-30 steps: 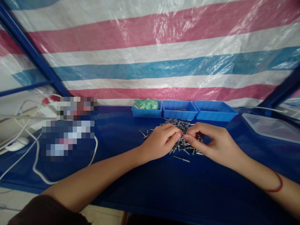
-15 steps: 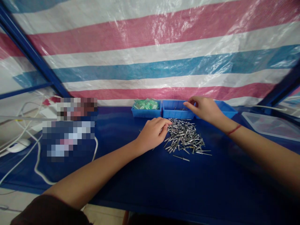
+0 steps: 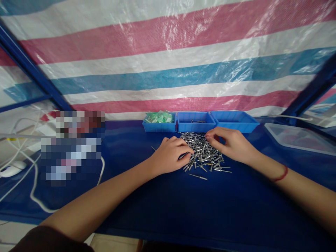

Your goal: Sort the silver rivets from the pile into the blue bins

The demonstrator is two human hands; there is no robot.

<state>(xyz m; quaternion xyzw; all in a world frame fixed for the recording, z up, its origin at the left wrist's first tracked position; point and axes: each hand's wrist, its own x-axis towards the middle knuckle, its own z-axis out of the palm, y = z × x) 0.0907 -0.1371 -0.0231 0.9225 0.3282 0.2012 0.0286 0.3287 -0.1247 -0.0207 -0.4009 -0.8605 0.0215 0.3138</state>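
A loose heap of silver pop rivets (image 3: 203,150) lies on the blue tabletop (image 3: 168,199). My left hand (image 3: 172,155) rests against the heap's left side, fingers bent, with a gap between thumb and forefinger. Over the upper right of the heap is my right hand (image 3: 232,143), thumb and fingertips drawn together in a pinch. Whatever those tips hold, if anything, is too small to make out. Behind the heap, the middle blue bin (image 3: 195,126) has a few rivets on its floor. One stray rivet (image 3: 198,176) lies in front of the heap.
Left of the middle bin, another blue bin (image 3: 159,128) holds green-and-clear packets. A third blue bin (image 3: 233,125) stands at the right. Farther right lies a translucent plastic lid (image 3: 299,138). White cables (image 3: 34,189) and a mouse (image 3: 12,168) occupy the left. Striped sheeting (image 3: 168,70) hangs behind.
My right hand has come down from above the bins to the heap, its fingertips pinched. My left hand has shifted slightly, its thumb and forefinger now farther apart. The view has moved a little.
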